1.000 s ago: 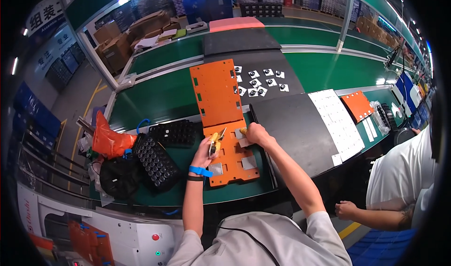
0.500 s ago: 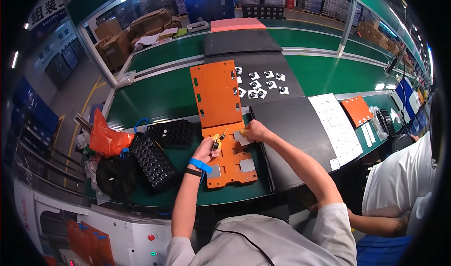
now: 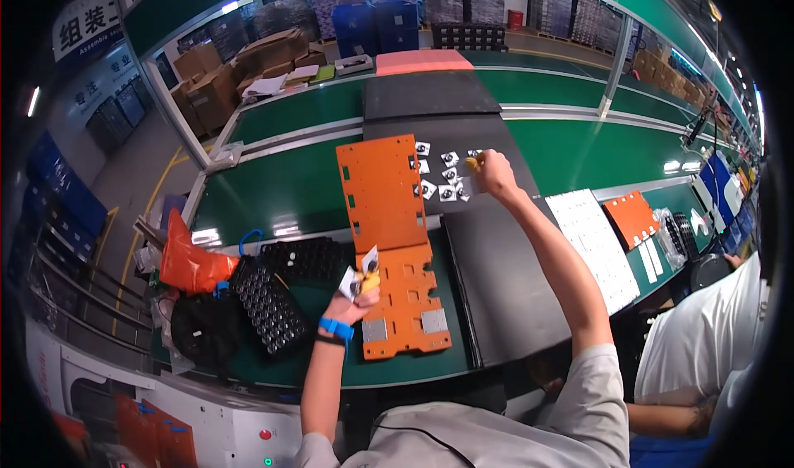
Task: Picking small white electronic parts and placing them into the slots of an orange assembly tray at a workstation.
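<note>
pinching two white squares with dark centres (image 3: 351,283), the left hand (image 3: 354,303) is raised beside the left edge of the lower orange panel (image 3: 405,298), yellow covers on its fingertips and a blue band (image 3: 337,328) around the wrist. the right hand (image 3: 496,173) is stretched forward over the dark mat (image 3: 395,127), thumb and fingers closed together, apparently on a flat grey plate (image 3: 470,186) that shows just below its yellow-tipped fingers. that plate overlaps, in view, the scattered white cards with black round parts (image 3: 447,193); whether it touches them i cannot tell.

the lower panel lies flat on the green bench (image 3: 405,372), with two silver plates (image 3: 433,322) in its near corners, left and right. beyond it lies the upper orange panel (image 3: 376,191), slotted along both sides.

to the left are black cupped trays (image 3: 269,307) and an orange bag (image 3: 190,257); to the right, a black sheet (image 3: 504,282), then a white perforated sheet (image 3: 591,249). a person in a white shirt (image 3: 699,331) is at the far right.
</note>
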A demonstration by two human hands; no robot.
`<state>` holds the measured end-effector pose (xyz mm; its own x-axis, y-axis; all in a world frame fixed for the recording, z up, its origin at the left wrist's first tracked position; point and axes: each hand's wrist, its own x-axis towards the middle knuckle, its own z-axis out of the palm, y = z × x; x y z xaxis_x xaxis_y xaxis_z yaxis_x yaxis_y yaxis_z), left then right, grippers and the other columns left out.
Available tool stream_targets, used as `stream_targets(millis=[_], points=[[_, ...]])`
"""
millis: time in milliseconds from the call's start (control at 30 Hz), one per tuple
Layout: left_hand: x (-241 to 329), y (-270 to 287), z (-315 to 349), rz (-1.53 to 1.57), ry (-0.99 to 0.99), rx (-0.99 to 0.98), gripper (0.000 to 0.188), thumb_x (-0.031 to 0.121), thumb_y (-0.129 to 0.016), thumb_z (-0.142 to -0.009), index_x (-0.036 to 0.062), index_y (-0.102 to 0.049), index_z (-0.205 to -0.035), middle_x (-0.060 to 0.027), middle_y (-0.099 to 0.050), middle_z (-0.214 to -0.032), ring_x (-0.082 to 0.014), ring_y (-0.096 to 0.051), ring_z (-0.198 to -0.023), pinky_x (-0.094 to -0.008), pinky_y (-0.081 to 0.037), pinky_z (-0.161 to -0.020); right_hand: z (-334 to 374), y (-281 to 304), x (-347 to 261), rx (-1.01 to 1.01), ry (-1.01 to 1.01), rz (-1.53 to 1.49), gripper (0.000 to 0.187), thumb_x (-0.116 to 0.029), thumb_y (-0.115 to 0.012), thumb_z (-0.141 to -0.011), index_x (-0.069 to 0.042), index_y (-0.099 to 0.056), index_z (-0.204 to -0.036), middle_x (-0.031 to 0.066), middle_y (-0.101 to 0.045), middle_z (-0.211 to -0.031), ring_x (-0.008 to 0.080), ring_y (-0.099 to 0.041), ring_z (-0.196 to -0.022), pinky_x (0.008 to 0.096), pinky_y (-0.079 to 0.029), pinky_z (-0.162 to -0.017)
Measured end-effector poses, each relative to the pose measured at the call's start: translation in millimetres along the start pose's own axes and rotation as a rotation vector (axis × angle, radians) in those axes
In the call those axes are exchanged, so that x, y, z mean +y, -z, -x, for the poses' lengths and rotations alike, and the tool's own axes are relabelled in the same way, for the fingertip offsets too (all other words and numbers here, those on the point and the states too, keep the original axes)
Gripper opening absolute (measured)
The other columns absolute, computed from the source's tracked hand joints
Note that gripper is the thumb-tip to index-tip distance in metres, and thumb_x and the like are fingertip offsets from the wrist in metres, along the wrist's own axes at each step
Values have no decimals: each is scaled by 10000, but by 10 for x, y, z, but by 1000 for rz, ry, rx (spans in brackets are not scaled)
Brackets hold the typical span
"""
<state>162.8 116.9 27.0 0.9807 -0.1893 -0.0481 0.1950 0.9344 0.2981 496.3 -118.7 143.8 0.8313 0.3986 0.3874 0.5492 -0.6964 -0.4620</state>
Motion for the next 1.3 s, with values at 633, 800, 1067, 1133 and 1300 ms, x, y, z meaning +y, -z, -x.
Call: stream_targets(millis=[633, 800, 1067, 1133, 1300], points=[[-148, -234, 541, 62, -148, 306, 219, 273, -404, -1028, 81, -481, -955, 25, -303, -601, -89, -277, -464, -252, -220, -490, -2046, -1838, 713, 70, 693, 1186, 199, -208, -641, -820, -231, -664, -624, -77, -577, -586, 125, -608, -581, 337, -340, -497], [-170, -140, 454, 110, -135, 220, 196, 261, -458, -1011, 72, -487, -968, 28, -295, -610, -84, -271, -477, -250, -218, -499, -1907, -1790, 668, -39, 753, 859, 183, -187, -603, -851, -173, -683, -687, 32, -708, -714, 203, -699, -691, 346, -462, -552], [-237, 126, 492, 206, -136, 122, 458, 357, -585, -948, 25, -507, -1254, 26, -316, -599, -84, -318, -471, -247, -261, -495, -1498, -657, -91, 579, 484, -190, 135, -129, -666, -884, -31, -611, -807, 171, -618, -712, 357, -613, -614, 414, -489, -554], [-238, 90, 484, 341, -75, 177, 416, 360, -544, -965, 21, -518, -1205, 30, -287, -580, -91, -305, -457, -262, -257, -478, -1246, -309, -378, 699, 320, -511, 97, -38, -647, -898, 7, -658, -984, 112, -622, -712, 161, -614, -597, 310, -460, -541], [-249, -420, 485, 95, 40, 31, 241, 260, -423, -1031, 47, -525, -986, 36, -304, -566, -63, -285, -424, -232, -241, -440, 397, 261, -1783, 159, 1223, -504, 178, -141, -746, -770, -54, -646, -888, 94, -688, -875, 271, -682, -729, 350, -546, -598]])
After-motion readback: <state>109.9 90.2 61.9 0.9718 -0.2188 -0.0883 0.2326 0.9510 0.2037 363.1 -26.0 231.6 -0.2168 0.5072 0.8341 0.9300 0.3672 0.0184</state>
